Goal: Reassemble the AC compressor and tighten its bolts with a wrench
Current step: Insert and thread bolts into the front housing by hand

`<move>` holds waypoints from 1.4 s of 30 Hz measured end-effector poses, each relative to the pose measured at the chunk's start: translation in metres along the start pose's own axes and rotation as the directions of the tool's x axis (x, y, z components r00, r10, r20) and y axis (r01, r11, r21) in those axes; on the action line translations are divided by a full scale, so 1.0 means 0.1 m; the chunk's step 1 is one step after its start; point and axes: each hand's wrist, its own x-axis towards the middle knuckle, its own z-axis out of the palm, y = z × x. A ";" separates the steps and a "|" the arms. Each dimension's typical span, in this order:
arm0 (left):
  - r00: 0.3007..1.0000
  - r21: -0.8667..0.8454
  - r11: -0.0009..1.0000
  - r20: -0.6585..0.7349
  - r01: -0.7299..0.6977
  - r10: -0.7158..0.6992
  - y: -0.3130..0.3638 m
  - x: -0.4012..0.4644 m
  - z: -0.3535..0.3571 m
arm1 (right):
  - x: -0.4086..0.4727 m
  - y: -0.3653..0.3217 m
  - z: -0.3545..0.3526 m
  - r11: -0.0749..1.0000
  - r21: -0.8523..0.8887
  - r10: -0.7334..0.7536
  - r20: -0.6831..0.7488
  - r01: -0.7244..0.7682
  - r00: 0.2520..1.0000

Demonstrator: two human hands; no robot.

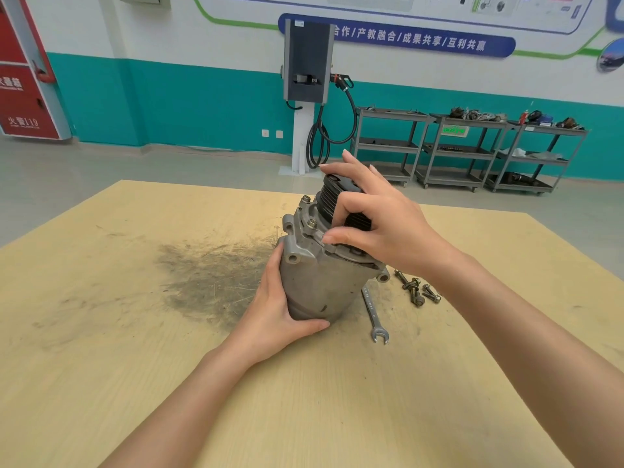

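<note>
A grey metal AC compressor (320,282) stands tilted on the wooden table (135,332), its black ribbed pulley (329,199) pointing up and away from me. My left hand (275,309) grips the lower body of the compressor from the left. My right hand (378,219) lies over the pulley and front cover, with thumb and a bent finger pinching at the cover's rim; what they pinch is hidden. Two bolts (311,223) sit in the cover's flange. A silver open-end wrench (374,315) lies on the table right of the compressor, beside several loose bolts (417,290).
A dark greasy smear (209,275) marks the table left of the compressor. Beyond the table's far edge stand a grey charging post with a cable (305,92) and several metal shelf carts (466,150) along the teal wall. A red cabinet (23,86) stands far left.
</note>
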 end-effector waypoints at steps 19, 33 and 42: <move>1.000 -0.006 1.000 0.004 -0.005 0.005 0.00 0.01 0.00 | -0.02 0.05 -0.12 0.996 0.065 -0.069 0.139 0.060 0.988; 1.000 -0.017 1.000 0.002 -0.015 0.015 -0.01 0.01 0.00 | -0.03 0.04 -0.04 0.998 0.045 -0.037 0.037 0.036 0.999; 1.000 -0.023 1.000 -0.006 -0.013 0.013 -0.03 0.02 0.01 | -0.05 0.04 -0.09 0.993 0.099 -0.075 0.086 0.067 0.993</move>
